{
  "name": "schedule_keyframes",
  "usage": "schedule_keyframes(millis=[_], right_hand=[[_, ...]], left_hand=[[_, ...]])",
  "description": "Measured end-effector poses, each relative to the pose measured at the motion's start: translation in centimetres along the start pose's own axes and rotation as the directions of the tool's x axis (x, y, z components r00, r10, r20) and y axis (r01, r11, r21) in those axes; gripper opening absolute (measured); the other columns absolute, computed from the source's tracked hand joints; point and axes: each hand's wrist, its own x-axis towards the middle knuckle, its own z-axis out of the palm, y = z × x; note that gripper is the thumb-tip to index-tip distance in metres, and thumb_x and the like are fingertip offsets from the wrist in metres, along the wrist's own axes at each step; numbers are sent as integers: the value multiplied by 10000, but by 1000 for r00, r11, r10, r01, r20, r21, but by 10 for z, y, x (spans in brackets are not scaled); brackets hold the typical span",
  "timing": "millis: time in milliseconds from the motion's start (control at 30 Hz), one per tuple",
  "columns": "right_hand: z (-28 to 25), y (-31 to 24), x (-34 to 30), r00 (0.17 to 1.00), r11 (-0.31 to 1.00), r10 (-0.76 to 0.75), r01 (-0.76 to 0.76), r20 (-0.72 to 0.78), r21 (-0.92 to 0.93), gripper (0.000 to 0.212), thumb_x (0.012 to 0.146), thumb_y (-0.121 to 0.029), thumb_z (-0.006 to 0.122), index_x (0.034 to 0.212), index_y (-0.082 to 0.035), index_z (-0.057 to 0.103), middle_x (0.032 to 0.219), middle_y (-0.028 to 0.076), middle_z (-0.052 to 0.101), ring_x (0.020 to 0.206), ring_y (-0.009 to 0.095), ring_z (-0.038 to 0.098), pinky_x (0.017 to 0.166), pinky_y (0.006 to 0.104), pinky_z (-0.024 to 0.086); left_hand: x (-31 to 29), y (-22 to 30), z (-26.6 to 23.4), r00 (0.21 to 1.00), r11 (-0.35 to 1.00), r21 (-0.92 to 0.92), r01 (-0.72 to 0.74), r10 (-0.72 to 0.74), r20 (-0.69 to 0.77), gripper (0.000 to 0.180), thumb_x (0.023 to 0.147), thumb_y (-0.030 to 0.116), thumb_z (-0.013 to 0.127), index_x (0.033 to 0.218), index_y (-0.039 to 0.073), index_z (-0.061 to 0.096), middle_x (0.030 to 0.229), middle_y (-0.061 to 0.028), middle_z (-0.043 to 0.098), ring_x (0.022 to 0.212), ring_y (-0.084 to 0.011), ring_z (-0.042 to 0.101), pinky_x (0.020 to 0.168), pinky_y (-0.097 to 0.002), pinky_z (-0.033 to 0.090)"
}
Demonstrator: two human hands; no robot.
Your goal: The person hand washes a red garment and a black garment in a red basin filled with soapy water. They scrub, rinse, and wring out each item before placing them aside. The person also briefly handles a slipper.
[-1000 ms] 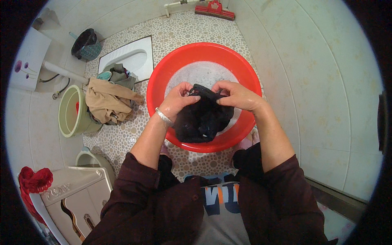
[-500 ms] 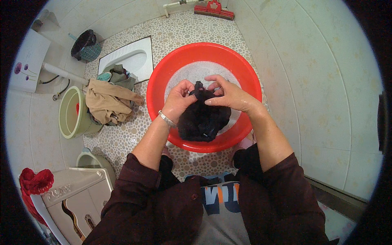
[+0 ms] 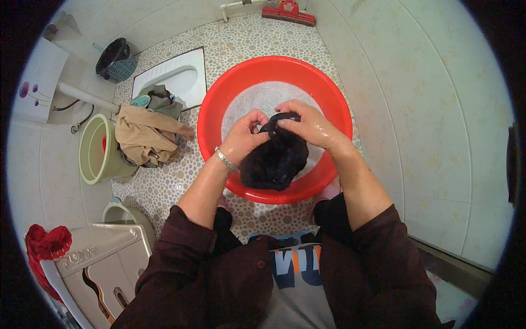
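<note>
A bunched, wet black garment (image 3: 274,160) hangs over the near side of a large red basin (image 3: 215,82). White suds (image 3: 253,97) cover the water inside the basin. My left hand (image 3: 246,134), below a silver bracelet (image 3: 225,159), pinches the upper edge of the garment between thumb and fingers. Close beside it, my right hand (image 3: 307,125) grips the same edge, thumb on top. The exact kind of garment is hidden by its folds.
Left of the basin, a tan garment (image 3: 145,131) and other clothes lie on the pebble-patterned floor, beside a squat toilet (image 3: 192,79) and a pale green bucket (image 3: 90,164). A wastebasket (image 3: 121,68) stands behind. A red mop head (image 3: 287,13) rests at the back wall. Tiled wall rises at right.
My right hand has closed its fingers onto the black garment's top edge, where it was more open before. The upright black tip between my hands is now folded down and gripped.
</note>
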Motion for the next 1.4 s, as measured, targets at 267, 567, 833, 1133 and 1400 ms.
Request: schedule_keyframes(millis=[267,567,833,1133,1400], right_hand=[[-7,1,3,992,992,112,-108,-56,63,178,780,-97,602,939,-21,579,805,79,611,780,192,578,708,308,454],[-10,1,4,986,933,162,-140,-38,331,112,772,-57,564,876,-15,559,723,37,585,679,118,546,616,258,438],[-10,-6,5,973,827,214,-134,-84,547,94,802,-55,535,892,-36,553,687,0,526,605,80,471,552,229,386],[-12,-7,6,927,782,343,-193,-151,592,113,850,-130,532,894,-41,586,654,-28,470,541,63,397,478,223,315],[-13,-8,6,916,834,365,-242,-166,497,139,836,-177,567,849,-52,627,636,-36,484,535,61,398,478,221,312]], left_hand=[[1,11,9,999,977,-212,36,-32,24,152,808,55,613,902,75,495,847,26,518,769,-66,500,683,-198,412],[7,-9,-2,985,995,87,42,-26,-172,118,810,32,620,838,68,512,895,-17,600,820,-87,555,718,-218,445],[5,-5,1,996,999,37,31,-28,-85,194,816,20,591,1009,41,579,903,3,594,805,-81,546,720,-218,446],[1,-2,3,995,996,84,42,-34,-95,156,817,93,647,966,54,620,788,24,592,707,-59,532,631,-207,439],[0,3,6,990,998,63,5,4,-142,167,801,92,664,953,29,634,792,13,598,717,-65,534,651,-211,439]])
